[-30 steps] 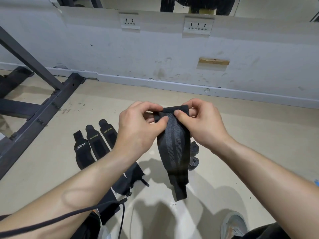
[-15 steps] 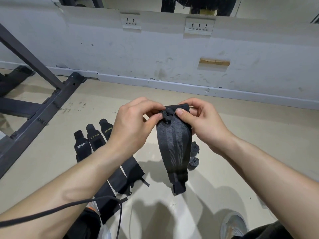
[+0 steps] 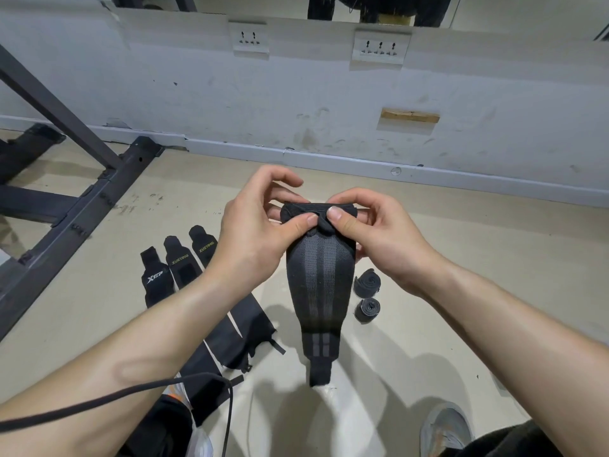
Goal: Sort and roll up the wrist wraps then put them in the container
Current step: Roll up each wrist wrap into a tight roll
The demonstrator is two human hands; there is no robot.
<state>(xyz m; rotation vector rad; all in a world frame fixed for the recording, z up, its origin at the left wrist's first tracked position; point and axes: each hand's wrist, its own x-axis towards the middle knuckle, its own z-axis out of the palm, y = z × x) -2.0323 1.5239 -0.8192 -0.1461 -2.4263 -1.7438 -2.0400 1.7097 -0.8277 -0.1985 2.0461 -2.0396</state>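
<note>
A black wrist wrap with grey stripes [image 3: 319, 288] hangs in the air in front of me, its top end folded over. My left hand [image 3: 257, 235] and my right hand [image 3: 372, 235] both pinch that folded top between thumb and fingers. On the floor to the left lie three flat black wraps side by side [image 3: 178, 265], their lower parts hidden by my left forearm. Two rolled-up wraps [image 3: 366, 296] sit on the floor just right of the hanging wrap. No container is in view.
A dark metal rack frame [image 3: 82, 206] runs along the floor at the left. The white wall with two socket plates [image 3: 380, 46] stands close ahead. A black cable [image 3: 131, 394] crosses my left forearm. My shoe [image 3: 445, 427] shows at the bottom right.
The top end of the wrap has been folded over further and both thumbs have come together on it. The hanging tail has shortened slightly and swung a little.
</note>
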